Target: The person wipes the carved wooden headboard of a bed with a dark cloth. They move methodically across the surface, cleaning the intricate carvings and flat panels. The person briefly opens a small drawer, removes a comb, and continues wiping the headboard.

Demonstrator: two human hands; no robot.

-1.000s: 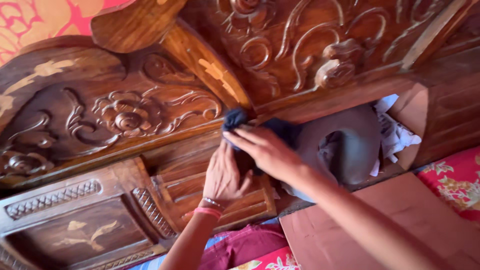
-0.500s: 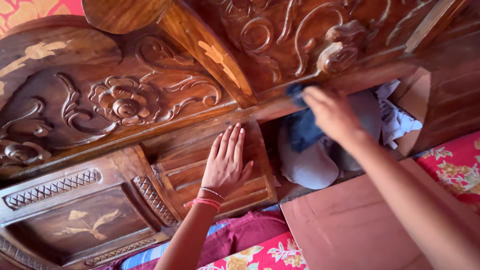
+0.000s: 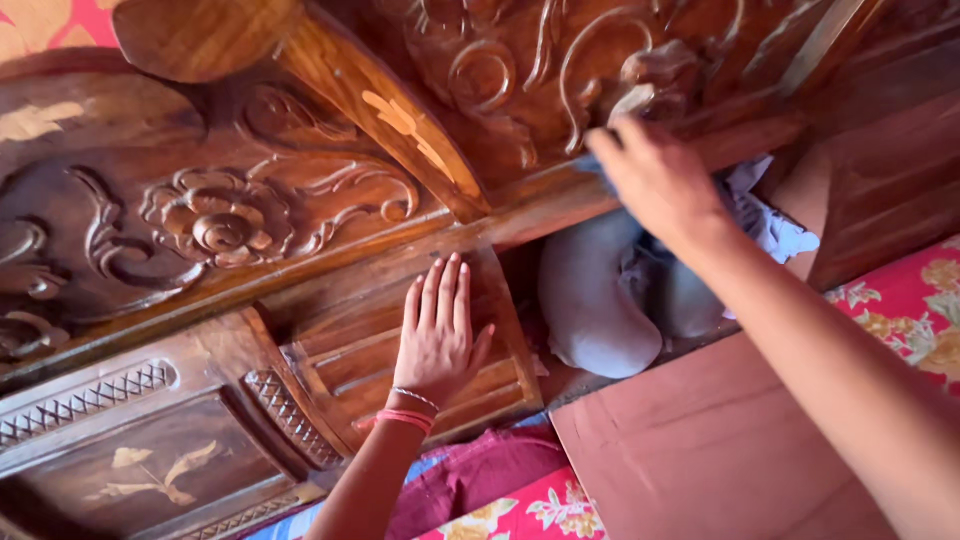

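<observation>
While you are looking down from the head camera, your left hand [image 3: 437, 335] is lying flat with fingers together on the ribbed panel of the dark carved wooden bed frame [image 3: 250, 220], gripping nothing. Your right hand [image 3: 655, 180] is pressing a small blue cloth [image 3: 592, 166] against the frame's carved edge, fingers closed over it, just above a grey rounded cushion [image 3: 600, 300] lying in the gap below.
</observation>
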